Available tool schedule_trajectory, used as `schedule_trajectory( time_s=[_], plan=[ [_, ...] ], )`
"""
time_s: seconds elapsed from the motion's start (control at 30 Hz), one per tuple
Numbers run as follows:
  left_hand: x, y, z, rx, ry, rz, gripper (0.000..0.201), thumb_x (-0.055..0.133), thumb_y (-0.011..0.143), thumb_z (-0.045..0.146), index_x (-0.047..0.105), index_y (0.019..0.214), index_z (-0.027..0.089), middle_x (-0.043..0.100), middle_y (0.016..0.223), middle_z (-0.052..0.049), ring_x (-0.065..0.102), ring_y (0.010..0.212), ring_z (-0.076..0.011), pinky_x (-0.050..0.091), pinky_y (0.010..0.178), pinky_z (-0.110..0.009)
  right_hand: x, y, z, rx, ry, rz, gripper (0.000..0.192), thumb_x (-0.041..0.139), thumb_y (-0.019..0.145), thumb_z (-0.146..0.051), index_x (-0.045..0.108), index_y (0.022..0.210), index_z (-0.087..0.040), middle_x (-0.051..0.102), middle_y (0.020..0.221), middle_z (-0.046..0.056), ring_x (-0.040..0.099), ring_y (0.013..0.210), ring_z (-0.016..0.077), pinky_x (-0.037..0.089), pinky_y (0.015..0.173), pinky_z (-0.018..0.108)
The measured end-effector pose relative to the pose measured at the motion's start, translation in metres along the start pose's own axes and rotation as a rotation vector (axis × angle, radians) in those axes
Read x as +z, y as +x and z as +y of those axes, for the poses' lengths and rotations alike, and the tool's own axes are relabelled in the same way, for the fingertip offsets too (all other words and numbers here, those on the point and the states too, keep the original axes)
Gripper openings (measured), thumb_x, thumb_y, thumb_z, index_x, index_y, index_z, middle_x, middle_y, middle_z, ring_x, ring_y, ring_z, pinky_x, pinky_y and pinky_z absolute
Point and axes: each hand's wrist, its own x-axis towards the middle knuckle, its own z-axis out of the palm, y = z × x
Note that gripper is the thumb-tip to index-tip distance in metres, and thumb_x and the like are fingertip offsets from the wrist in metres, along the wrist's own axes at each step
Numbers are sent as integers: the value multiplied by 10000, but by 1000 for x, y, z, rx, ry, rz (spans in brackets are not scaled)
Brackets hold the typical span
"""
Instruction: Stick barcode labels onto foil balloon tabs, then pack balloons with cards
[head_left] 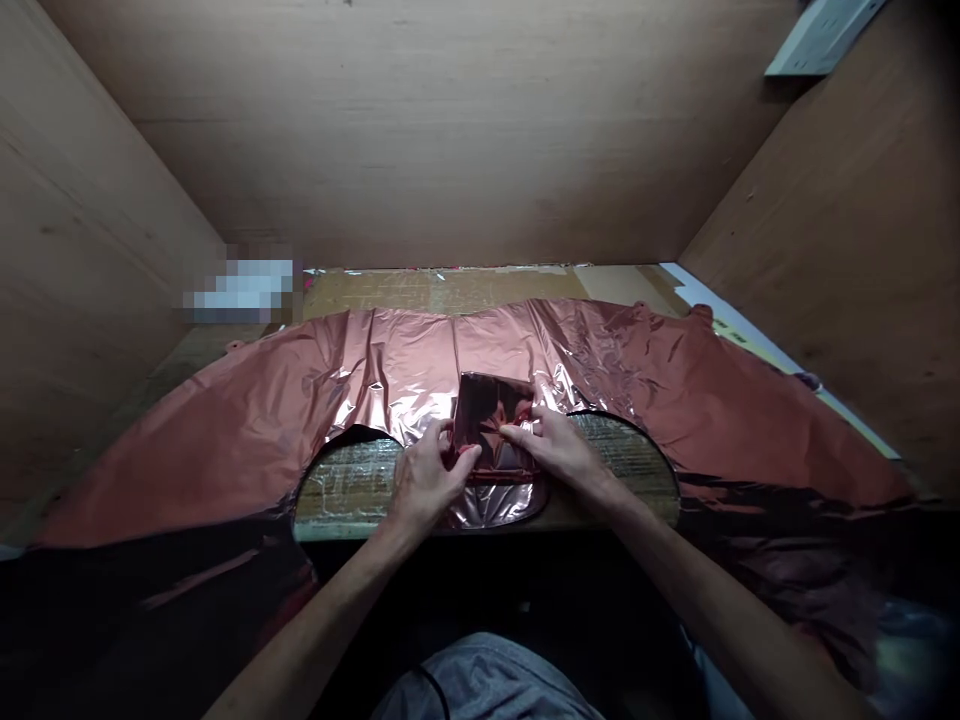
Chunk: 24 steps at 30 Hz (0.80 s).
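Nearest to me: grey fabric at my lap [487,685], then both bare forearms running up and inward to the front edge of the worn wooden bench [352,490].

Left hand [424,480]: fingers curled, thumb and forefinger pinching the left edge of the small folded flap of glossy dark-red foil [491,425]. Right hand [559,450]: fingers extended, fingertips pressing and pinching the flap's right edge near its top corner. Neither hand is spread flat.

The flap stands at the middle of the wide, crinkled copper-pink metallic foil sheet [660,375], directly ahead of both hands and between them. Its long axis runs away from me, roughly upright in view; the sheet's long axis runs left to right across the bench, draping over both sides. A rounded tab of the sheet [499,505] lies just under my wrists.

Both hands are about equally near; the right reaches slightly further forward.

Plywood walls [480,130] enclose the bench on three sides.
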Motion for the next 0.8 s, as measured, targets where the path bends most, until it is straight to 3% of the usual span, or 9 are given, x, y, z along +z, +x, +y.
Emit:
schedule_trajectory(
  time_s=[0.1,0.2,0.27,0.33,0.5,0.57,0.63,0.73,0.8],
  plan=[
    [10,8,14,-131,276,47,376,628,862,365,563,1175,166,745,958,-95,705,948,-295,492,773,-345,15,13,-9,-8,-329,168,457,665,886,-464,643,1166,-105,726,966,192,689,942,334,532,830,411],
    [8,11,14,-110,340,6,340,604,881,365,550,1150,165,730,948,-91,701,924,-283,476,730,-325,26,7,-11,-320,-580,374,653,586,930,-493,463,1418,-77,613,1253,279,572,1200,406,463,984,514],
    [3,14,9,-63,345,-22,328,583,904,367,544,1162,169,724,953,-79,696,907,-264,470,732,-316,33,-1,-6,-572,-645,329,660,489,977,-498,368,1489,-98,481,1443,253,437,1362,375,378,1097,519],
    [-6,23,6,32,369,-81,346,578,915,357,539,1207,177,721,993,-75,687,927,-254,468,752,-310,39,-5,-1,-668,-695,212,623,418,1006,-498,377,1477,-92,436,1490,237,386,1404,348,348,1129,514],
    [-41,65,11,376,556,-445,320,656,848,230,654,1162,293,731,960,-27,682,947,-256,461,775,-294,22,16,-16,-534,-710,44,489,591,941,-453,555,1292,-115,565,1316,229,478,1295,366,444,1027,497],
    [-51,74,12,459,601,-489,309,687,823,218,689,1122,298,725,916,-25,677,948,-257,467,809,-303,11,33,-20,-569,-647,-37,437,699,878,-398,585,1225,-159,569,1288,191,503,1251,349,458,1009,483],
    [-52,72,8,433,520,-302,310,673,850,248,679,1160,258,718,1001,-49,656,1007,-249,470,884,-323,7,43,-16,-582,-517,-115,332,712,868,-385,606,1099,-170,576,1233,164,556,1156,308,489,969,451],
    [-36,56,-6,159,240,81,281,550,951,344,671,1137,172,708,1038,-92,648,993,-238,482,901,-355,21,37,-1,-541,-274,-16,215,592,948,-393,572,994,-184,582,1172,147,575,1105,271,503,956,420],
    [-22,46,-12,31,29,129,298,474,984,354,686,1047,154,716,949,-85,660,918,-223,500,839,-343,33,23,5,-513,-196,85,247,532,971,-433,554,1025,-193,582,1190,153,563,1139,289,493,975,449]
  ],
)
